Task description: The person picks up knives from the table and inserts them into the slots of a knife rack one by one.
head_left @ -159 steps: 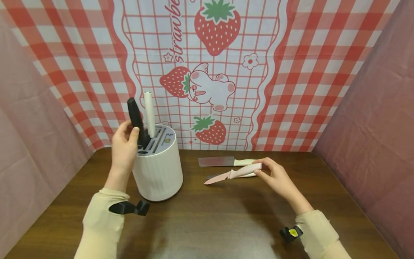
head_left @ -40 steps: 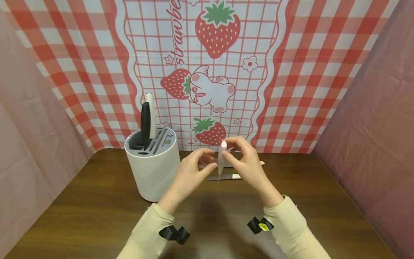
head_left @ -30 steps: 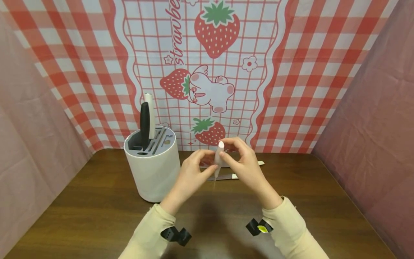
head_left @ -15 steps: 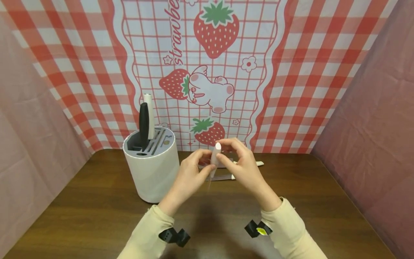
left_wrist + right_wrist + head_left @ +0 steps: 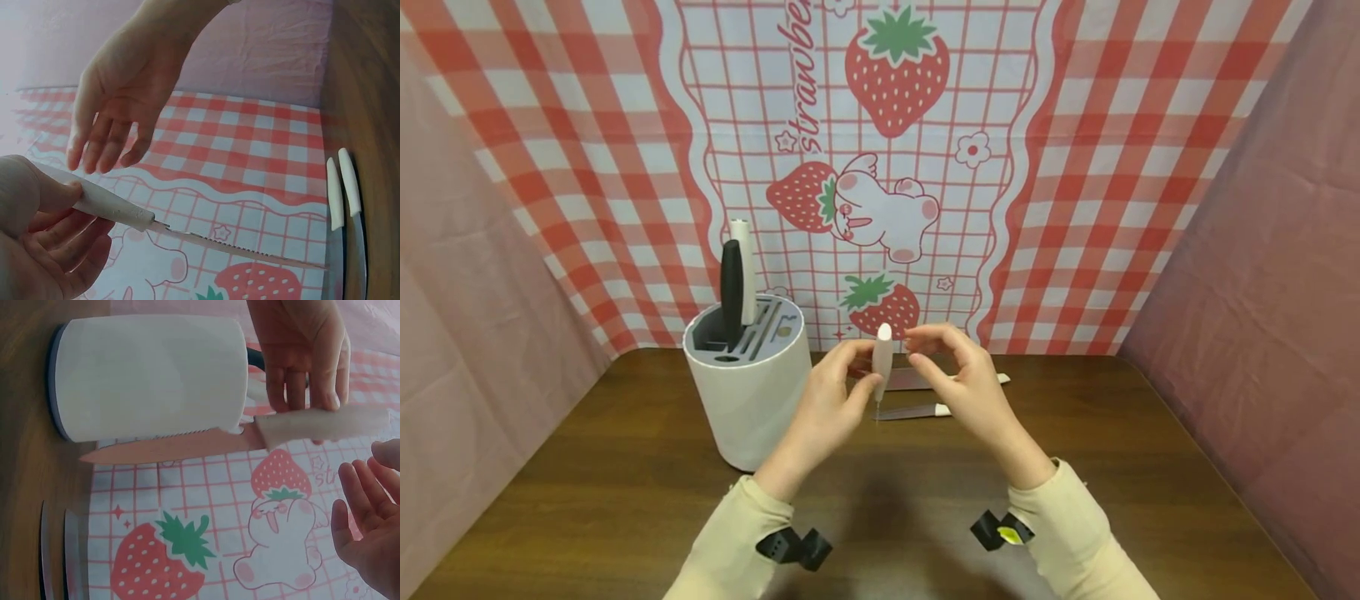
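Observation:
My left hand (image 5: pixel 831 396) pinches the white handle of a knife (image 5: pixel 883 360) between thumb and fingers, its blade pointing down above the table. In the right wrist view that knife (image 5: pixel 181 445) shows a pinkish blade with a serrated stretch near the handle. Just to the right, my right hand (image 5: pixel 966 383) is apart from the handle, its fingers loosely bent around nothing. Left of both hands stands a white knife block (image 5: pixel 756 408). From its grey slotted top rise a black handle (image 5: pixel 731 292) and a white handle (image 5: pixel 745 271).
Behind the hands, a cleaver (image 5: pixel 910 381) and a narrower knife (image 5: pixel 913 412), both white-handled, lie on the brown wooden table (image 5: pixel 1112 467). A strawberry-print checked cloth (image 5: pixel 1075 208) hangs at the back, with pink cloth on both sides.
Earlier my left hand was at the black handle in the block while my right held the pink-bladed knife. Both hands then gripped it; now my right has let go and the knife has shifted left.

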A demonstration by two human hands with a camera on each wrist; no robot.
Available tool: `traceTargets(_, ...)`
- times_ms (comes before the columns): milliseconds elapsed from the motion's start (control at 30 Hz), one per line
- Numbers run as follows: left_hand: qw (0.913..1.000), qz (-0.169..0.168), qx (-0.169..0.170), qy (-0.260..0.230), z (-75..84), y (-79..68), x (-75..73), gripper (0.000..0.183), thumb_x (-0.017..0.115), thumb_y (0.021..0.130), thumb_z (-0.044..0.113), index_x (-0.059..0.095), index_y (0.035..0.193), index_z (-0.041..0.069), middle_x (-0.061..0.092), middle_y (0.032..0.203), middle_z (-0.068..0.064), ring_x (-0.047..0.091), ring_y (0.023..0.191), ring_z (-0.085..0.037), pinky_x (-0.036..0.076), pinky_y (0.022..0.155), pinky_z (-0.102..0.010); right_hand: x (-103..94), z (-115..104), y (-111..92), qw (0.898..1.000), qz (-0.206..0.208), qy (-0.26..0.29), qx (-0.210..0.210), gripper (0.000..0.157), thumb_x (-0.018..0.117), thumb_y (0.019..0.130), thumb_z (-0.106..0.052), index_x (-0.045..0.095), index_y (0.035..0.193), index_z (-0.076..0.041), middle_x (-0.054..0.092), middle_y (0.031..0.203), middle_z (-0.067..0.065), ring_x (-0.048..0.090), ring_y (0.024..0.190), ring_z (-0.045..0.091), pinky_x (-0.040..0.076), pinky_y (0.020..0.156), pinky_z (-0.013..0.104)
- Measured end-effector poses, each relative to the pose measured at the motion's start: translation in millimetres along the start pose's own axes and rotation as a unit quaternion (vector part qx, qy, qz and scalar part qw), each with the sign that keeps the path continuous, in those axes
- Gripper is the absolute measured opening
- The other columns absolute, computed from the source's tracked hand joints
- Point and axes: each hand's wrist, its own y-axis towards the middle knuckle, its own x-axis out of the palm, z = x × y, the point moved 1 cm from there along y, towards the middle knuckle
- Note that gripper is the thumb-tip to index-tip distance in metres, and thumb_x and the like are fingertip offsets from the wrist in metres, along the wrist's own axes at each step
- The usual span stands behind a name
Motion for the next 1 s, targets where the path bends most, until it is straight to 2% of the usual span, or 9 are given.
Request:
traceTargets(67, 1.0, 0.003, 0.004, 0.002, -0.4, 0.3, -2.2, 0.029, 0.063, 0.081, -0.003, 0.057, 0.108, 0.002, 0.061, 0.098, -0.009, 0.059, 0.082, -0.016, 0.05, 0.073, -0.027, -1.5, -5.8, -0.6, 1.0, 0.0, -0.009, 0.003, 0.021, 0.058, 0.084, 0.004, 0.058, 0.105, 0.005, 0.061, 0.094, 0.015, 0.056, 0.088, 0.012, 0.048, 0.073, 0.018)
traceTargets(300, 0.9992, 0.029, 0.028, 0.001, 0.7, 2.2, -11.3, 0.029, 0.061, 0.08, -0.008, 0.056, 0.108, -0.003, 0.06, 0.098, -0.013, 0.059, 0.084, -0.021, 0.05, 0.075, -0.03, -4.4, 40.8, -5.0, 1.0, 0.006, -0.014, 0.023, 0.02, 0.059, 0.087, -0.008, 0.061, 0.107, -0.005, 0.064, 0.096, 0.006, 0.057, 0.089, 0.008, 0.049, 0.073, 0.02)
traceTargets(367, 0.9987, 0.039, 0.033, -0.006, 0.3, 2.8, -14.1, 0.03, 0.061, 0.079, -0.008, 0.056, 0.108, -0.004, 0.06, 0.098, -0.014, 0.059, 0.084, -0.022, 0.05, 0.075, -0.031, -6.2, 47.3, -6.9, 0.999, 0.008, -0.024, 0.025, 0.02, 0.059, 0.087, -0.01, 0.061, 0.107, -0.006, 0.064, 0.096, 0.006, 0.057, 0.089, 0.009, 0.048, 0.075, 0.021)
traceTargets(467, 0.9981, 0.049, 0.028, -0.023, -1.0, 3.7, -19.5, 0.03, 0.06, 0.079, -0.009, 0.055, 0.109, -0.004, 0.06, 0.097, -0.015, 0.058, 0.087, -0.022, 0.05, 0.077, -0.032, -8.3, 56.4, -9.3, 0.999, 0.011, -0.045, 0.029, 0.02, 0.06, 0.087, -0.01, 0.062, 0.107, -0.008, 0.065, 0.095, 0.008, 0.057, 0.088, 0.01, 0.046, 0.078, 0.024)
traceTargets(700, 0.9961, 0.074, 0.005, -0.048, -0.2, 7.9, -38.0, 0.029, 0.057, 0.083, -0.008, 0.055, 0.111, -0.004, 0.06, 0.099, -0.013, 0.057, 0.093, -0.02, 0.05, 0.078, -0.032, -14.0, 77.8, -15.2, 0.995, 0.004, -0.079, 0.052, 0.02, 0.061, 0.087, -0.014, 0.062, 0.106, -0.009, 0.066, 0.094, 0.005, 0.058, 0.087, 0.016, 0.045, 0.075, 0.017)
traceTargets(833, 0.9937, 0.103, 0.002, -0.043, 0.9, 10.8, -49.2, 0.029, 0.057, 0.082, -0.008, 0.054, 0.111, -0.004, 0.06, 0.098, -0.014, 0.058, 0.093, -0.02, 0.05, 0.075, -0.032, -17.1, 90.5, -18.9, 0.991, -0.016, -0.11, 0.077, 0.019, 0.06, 0.087, -0.015, 0.062, 0.106, -0.009, 0.065, 0.095, 0.003, 0.058, 0.089, 0.015, 0.048, 0.077, 0.026)
traceTargets(1000, 0.9897, 0.137, 0.003, -0.041, 1.1, 13.0, -61.6, 0.028, 0.057, 0.083, -0.008, 0.054, 0.11, -0.004, 0.061, 0.098, -0.015, 0.058, 0.092, -0.02, 0.049, 0.074, -0.025, -20.1, 107.8, -23.7, 0.984, -0.038, -0.151, 0.088, 0.018, 0.061, 0.086, -0.012, 0.062, 0.104, -0.007, 0.064, 0.097, 0.004, 0.058, 0.092, 0.017, 0.047, 0.082, 0.041)
